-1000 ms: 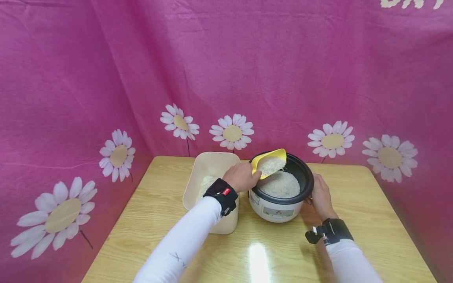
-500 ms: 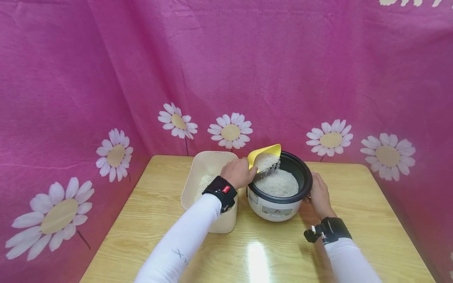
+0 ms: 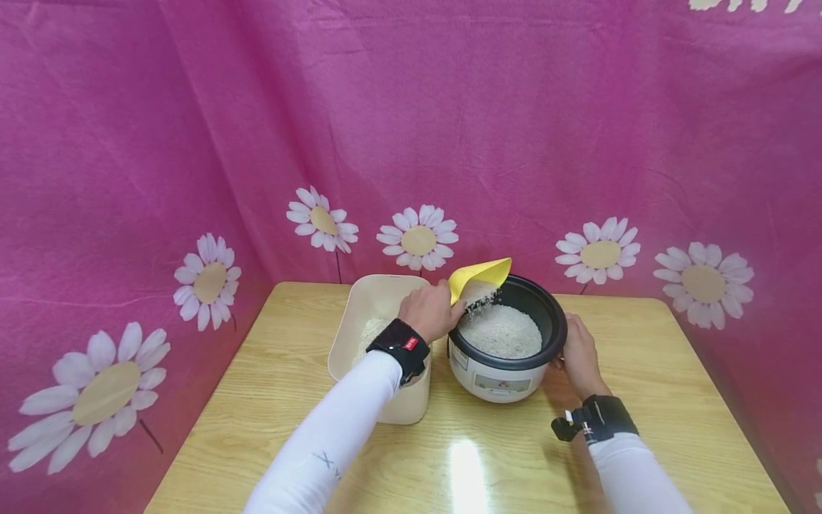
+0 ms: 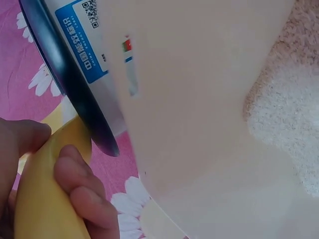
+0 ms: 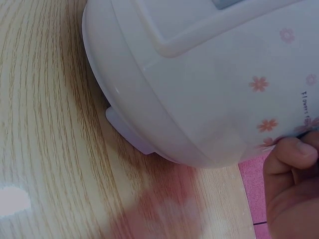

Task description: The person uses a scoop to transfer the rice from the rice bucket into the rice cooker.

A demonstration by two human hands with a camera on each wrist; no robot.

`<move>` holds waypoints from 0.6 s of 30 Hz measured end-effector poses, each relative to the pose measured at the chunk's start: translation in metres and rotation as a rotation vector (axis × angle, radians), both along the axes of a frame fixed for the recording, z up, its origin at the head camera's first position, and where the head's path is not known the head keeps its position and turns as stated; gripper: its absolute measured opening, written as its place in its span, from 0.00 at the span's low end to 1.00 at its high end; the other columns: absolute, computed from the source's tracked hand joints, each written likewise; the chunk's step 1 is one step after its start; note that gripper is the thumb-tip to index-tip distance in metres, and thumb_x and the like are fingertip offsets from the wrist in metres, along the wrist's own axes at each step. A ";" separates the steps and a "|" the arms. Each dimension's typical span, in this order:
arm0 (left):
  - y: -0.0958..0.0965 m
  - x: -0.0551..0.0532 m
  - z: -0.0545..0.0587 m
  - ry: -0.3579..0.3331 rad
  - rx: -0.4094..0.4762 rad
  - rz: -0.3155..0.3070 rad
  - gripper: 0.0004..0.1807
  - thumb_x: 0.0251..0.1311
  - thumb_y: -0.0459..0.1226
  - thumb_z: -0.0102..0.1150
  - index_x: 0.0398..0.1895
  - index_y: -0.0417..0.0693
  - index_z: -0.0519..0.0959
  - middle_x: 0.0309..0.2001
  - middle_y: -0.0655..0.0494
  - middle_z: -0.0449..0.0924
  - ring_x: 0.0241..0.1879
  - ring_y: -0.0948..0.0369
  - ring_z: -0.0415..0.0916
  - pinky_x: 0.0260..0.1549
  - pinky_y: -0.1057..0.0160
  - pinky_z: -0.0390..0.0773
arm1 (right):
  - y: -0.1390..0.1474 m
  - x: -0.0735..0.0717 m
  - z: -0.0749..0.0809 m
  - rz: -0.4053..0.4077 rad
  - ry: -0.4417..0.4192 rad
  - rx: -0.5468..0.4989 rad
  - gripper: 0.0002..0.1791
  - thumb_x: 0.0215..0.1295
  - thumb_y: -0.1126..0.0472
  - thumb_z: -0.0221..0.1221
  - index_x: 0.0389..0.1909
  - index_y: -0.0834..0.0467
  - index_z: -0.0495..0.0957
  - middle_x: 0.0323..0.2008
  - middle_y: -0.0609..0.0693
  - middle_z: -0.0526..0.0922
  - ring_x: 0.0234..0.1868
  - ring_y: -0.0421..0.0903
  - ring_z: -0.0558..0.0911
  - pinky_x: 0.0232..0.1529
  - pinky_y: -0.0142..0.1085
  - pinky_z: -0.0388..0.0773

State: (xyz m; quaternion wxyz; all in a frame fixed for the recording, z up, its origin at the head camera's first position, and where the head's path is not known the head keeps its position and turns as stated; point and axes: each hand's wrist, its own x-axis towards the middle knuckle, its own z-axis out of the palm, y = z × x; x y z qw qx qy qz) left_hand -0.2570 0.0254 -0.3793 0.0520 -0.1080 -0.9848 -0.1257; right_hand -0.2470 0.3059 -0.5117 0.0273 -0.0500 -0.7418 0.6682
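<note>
In the head view my left hand grips a yellow scoop by its handle. The scoop is tilted over the left side of a white rice cooker with a black rim, and rice grains fall from it. A mound of rice lies inside the cooker. My left fingers curl round the scoop in the left wrist view. My right hand holds the cooker's right side near the rim. The right wrist view shows its bent thumb against the flower-printed wall; the other fingers are mostly hidden.
A cream bin with rice in it stands just left of the cooker, partly under my left forearm. Both stand on a wooden table. A pink curtain with daisies hangs close behind the table and at both sides.
The left hand has shifted slightly left and tipped the scoop further, so rice now pours from it into the cooker. The scoop holds less rice. The right hand stays on the cooker.
</note>
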 end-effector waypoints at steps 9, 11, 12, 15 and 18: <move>-0.006 0.002 0.000 0.085 -0.022 -0.012 0.20 0.69 0.53 0.61 0.45 0.45 0.78 0.27 0.53 0.82 0.26 0.57 0.82 0.24 0.59 0.79 | -0.004 -0.001 0.002 0.013 0.018 -0.013 0.19 0.84 0.43 0.35 0.49 0.49 0.69 0.21 0.39 0.70 0.15 0.40 0.68 0.17 0.41 0.68; -0.007 0.003 0.000 0.100 -0.025 -0.018 0.20 0.68 0.53 0.62 0.45 0.46 0.78 0.27 0.54 0.82 0.25 0.57 0.82 0.23 0.59 0.79 | -0.006 0.001 0.005 0.016 0.019 -0.024 0.18 0.85 0.44 0.35 0.49 0.50 0.69 0.21 0.40 0.70 0.15 0.40 0.68 0.17 0.42 0.68; -0.008 0.003 0.000 0.107 -0.029 -0.021 0.20 0.68 0.54 0.62 0.45 0.46 0.78 0.27 0.54 0.82 0.25 0.57 0.82 0.23 0.60 0.79 | -0.007 0.002 0.008 0.021 0.023 -0.030 0.18 0.85 0.44 0.35 0.49 0.51 0.69 0.20 0.40 0.70 0.15 0.40 0.68 0.17 0.41 0.68; -0.009 0.003 0.000 0.116 -0.029 -0.033 0.21 0.67 0.54 0.63 0.48 0.47 0.78 0.28 0.55 0.82 0.25 0.58 0.82 0.24 0.60 0.79 | -0.011 0.007 0.018 0.030 0.028 -0.051 0.17 0.85 0.46 0.36 0.50 0.53 0.68 0.20 0.40 0.71 0.14 0.41 0.68 0.17 0.42 0.67; -0.011 0.003 0.001 0.123 -0.033 -0.043 0.22 0.66 0.54 0.65 0.50 0.47 0.77 0.29 0.54 0.83 0.26 0.58 0.81 0.25 0.60 0.80 | -0.014 0.013 0.028 0.045 0.027 -0.054 0.17 0.85 0.47 0.35 0.50 0.53 0.68 0.20 0.41 0.70 0.16 0.41 0.69 0.18 0.44 0.67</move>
